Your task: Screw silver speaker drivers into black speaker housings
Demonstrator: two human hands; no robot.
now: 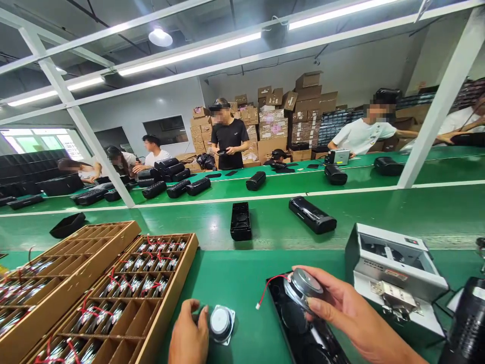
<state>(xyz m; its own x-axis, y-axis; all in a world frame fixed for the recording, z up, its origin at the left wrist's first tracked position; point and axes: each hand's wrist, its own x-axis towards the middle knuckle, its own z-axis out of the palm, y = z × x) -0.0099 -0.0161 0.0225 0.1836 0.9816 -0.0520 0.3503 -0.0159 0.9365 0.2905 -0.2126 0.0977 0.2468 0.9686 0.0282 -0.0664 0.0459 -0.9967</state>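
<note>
My right hand point(341, 301) grips a round speaker driver point(303, 288) by its rim and magnet. A red wire with a white plug point(258, 305) hangs from the driver's left side. Directly below lies a long black speaker housing point(290, 328), open side up, with round recesses; the driver and my hand cover part of it. My left hand point(189, 331) rests low over the table, fingers bent and apart, beside a second speaker driver point(222, 323) lying magnet up. Whether the fingertips touch that driver's edge I cannot tell.
Cardboard divider trays point(166, 298) of wired drivers stand at left. A grey-white machine point(394, 283) stands at right, near a black cylindrical object point(468, 323). Black housings point(241, 221) lie on the green belt point(204, 222). Several people work across it; white posts point(441, 96) rise between.
</note>
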